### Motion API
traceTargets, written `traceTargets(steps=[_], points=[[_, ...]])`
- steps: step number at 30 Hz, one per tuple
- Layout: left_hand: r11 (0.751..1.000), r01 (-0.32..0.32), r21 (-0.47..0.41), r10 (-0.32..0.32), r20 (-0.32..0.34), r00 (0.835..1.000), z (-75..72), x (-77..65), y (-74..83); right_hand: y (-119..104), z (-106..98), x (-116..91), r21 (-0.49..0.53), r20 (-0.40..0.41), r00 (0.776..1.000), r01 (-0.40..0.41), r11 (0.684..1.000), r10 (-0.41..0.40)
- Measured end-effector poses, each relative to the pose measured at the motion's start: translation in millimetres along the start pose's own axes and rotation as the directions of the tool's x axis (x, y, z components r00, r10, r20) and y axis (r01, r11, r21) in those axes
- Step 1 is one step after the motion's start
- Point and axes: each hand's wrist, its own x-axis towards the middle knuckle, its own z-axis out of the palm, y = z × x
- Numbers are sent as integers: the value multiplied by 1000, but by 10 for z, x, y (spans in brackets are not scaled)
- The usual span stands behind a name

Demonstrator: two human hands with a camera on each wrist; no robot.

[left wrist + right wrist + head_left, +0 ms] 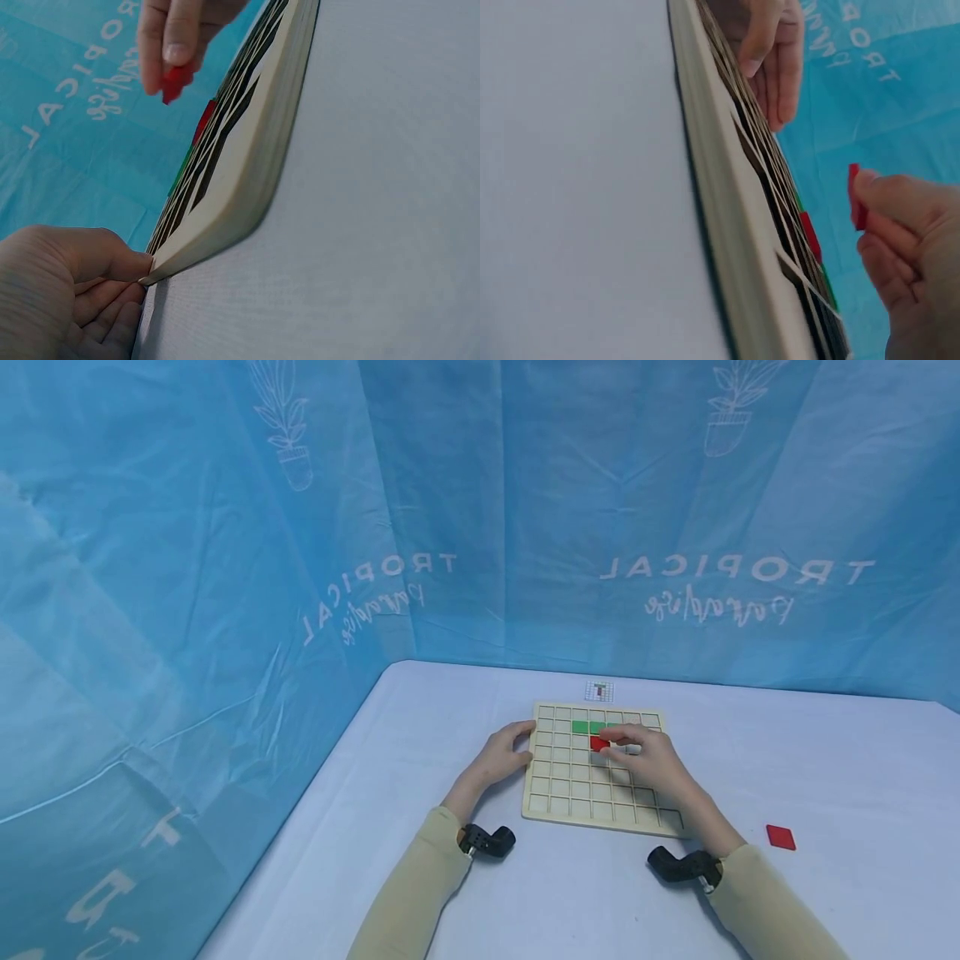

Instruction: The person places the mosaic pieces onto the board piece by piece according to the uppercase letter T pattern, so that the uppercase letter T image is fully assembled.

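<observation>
A wooden grid board [558,785] lies on the table, with a short row of green tiles [588,727] set in it near its far side. A red tile [811,236] sits in the grid next to the green ones. Between thumb and fingers my right hand [651,760] pinches another red tile [857,196], held a little above the board. My left hand [495,756] is at the board's left edge, thumb and fingertips spread along the side and touching it. The right hand covers part of the green row in the head view.
A loose red tile [781,837] lies on the white tablecloth [862,793] to the right of the board. Behind the board is a small card [599,692] with a printed grid pattern. Blue printed curtains [540,527] hang along the back and left of the table.
</observation>
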Motion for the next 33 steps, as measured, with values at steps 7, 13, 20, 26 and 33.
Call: traceTargets(steps=[7, 13, 20, 26, 33], points=[[1000, -1, -1, 1, 0, 1000, -17, -4, 19, 124, 85, -29, -97, -24, 999, 42, 994, -45], [1000, 1, 3, -1, -12, 1000, -27, -9, 21, 144, 107, -18, -145, -17, 995, 93, 985, -97], [1000, 1, -3, -1, -13, 1000, -26, -6, 19, 143, 121, -19, -187, -8, 992, 125, 974, -129], [1000, 0, -7, 0, -9, 1000, -27, -14, 19, 142, 116, -24, -163, -4, 995, 95, 982, -97], [1000, 4, -5, -4, 3, 1000, -13, -26, 24, -28, -32, 10, 119, -80, 996, -28, 993, 37]])
